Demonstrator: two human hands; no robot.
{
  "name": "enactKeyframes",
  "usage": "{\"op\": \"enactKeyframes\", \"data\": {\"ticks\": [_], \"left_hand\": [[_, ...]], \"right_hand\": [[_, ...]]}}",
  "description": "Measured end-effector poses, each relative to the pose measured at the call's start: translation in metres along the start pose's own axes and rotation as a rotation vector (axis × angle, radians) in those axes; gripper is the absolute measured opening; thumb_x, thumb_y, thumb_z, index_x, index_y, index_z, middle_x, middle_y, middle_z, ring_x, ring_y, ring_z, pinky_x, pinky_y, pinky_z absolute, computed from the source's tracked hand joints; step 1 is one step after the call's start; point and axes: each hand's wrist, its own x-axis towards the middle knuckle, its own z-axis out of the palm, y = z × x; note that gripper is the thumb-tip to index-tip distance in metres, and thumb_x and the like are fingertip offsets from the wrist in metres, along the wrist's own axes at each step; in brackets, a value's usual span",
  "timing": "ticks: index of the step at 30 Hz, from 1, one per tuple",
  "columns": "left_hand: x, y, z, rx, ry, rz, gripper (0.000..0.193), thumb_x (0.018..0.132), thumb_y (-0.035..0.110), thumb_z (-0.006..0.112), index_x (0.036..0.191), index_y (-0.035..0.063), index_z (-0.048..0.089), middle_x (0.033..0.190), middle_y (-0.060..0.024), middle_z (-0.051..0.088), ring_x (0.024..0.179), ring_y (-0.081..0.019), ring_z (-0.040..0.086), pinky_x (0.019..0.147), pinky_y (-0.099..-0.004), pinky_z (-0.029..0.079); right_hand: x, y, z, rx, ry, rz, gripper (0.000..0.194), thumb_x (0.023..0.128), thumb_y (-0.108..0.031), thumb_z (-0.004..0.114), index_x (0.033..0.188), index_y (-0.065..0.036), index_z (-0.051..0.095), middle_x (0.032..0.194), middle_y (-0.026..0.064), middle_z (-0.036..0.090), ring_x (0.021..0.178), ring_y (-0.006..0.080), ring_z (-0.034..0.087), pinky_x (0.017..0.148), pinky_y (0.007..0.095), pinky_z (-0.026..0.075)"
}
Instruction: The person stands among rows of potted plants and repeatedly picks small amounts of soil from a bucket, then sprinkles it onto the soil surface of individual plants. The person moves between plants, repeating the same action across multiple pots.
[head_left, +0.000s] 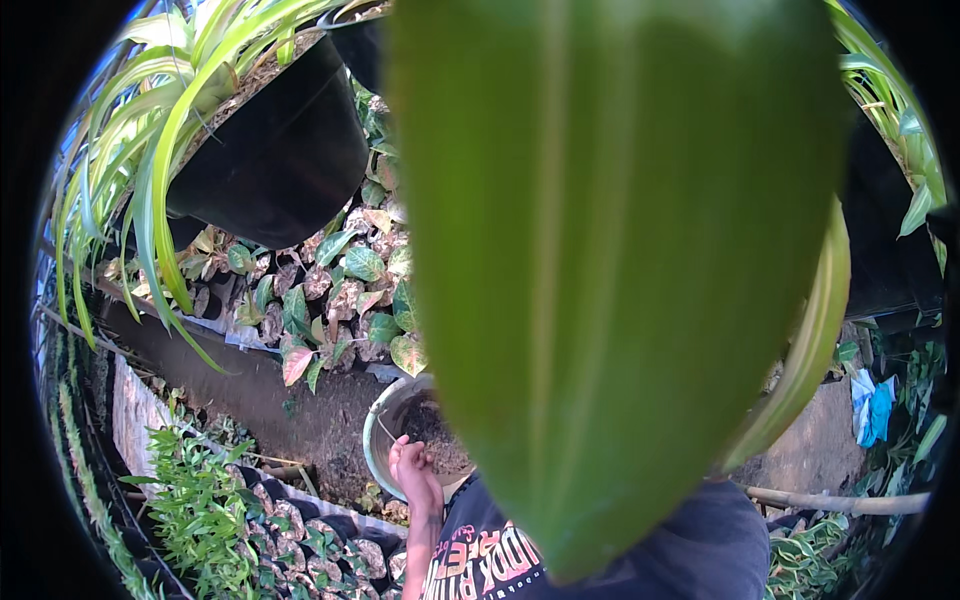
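Note:
My left hand (416, 480) is at the near left side of a pale round bucket (370, 439). Its fingers are closed on the thin wire handle (385, 426), which rises above the rim. Dark soil (429, 424) shows inside the bucket. A broad green leaf (615, 262) with pale stripes hangs very close to the camera, blurred. It covers the right part of the bucket and much of the space before me. My right hand is out of view.
Large black pots (277, 150) with strap-leaved plants (161, 165) hang at upper left. Variegated seedlings (364, 264) stand in rows beyond a dirt path (247, 382). Bagged plants (300, 547) fill the lower left. A bamboo pole (840, 501) and a blue plastic bag (874, 411) are at right.

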Motion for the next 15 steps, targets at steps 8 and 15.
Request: {"op": "enactKeyframes", "data": {"ticks": [8, 15], "left_hand": [[0.0, 0.0, 0.007, -0.004, 0.0, -0.008, 0.032, 0.085, -0.001, 0.059, 0.116, 0.0048, 0.05, 0.078, 0.0029, 0.045, 0.065, -0.0065, 0.04, 0.066, -0.0251, 0.04], [0.001, 0.007, -0.004, -0.04, -0.021, -0.037, 0.03, 0.086, -0.002, 0.058, 0.114, 0.0049, 0.051, 0.076, 0.0035, 0.044, 0.065, -0.0064, 0.039, 0.066, -0.0257, 0.04]], "right_hand": [[-0.029, -0.007, -0.049, 0.136, 0.008, -0.02, 0.03, 0.086, -0.005, 0.058, 0.11, -0.009, 0.075, 0.104, 0.0194, 0.074, 0.101, 0.0348, 0.07, 0.091, 0.0423, 0.053], [-0.158, -0.104, -0.127, 0.333, -0.006, -0.285, 0.029, 0.092, -0.021, 0.061, 0.113, -0.004, 0.072, 0.091, 0.0202, 0.073, 0.085, 0.0346, 0.072, 0.08, 0.0444, 0.054]]}}
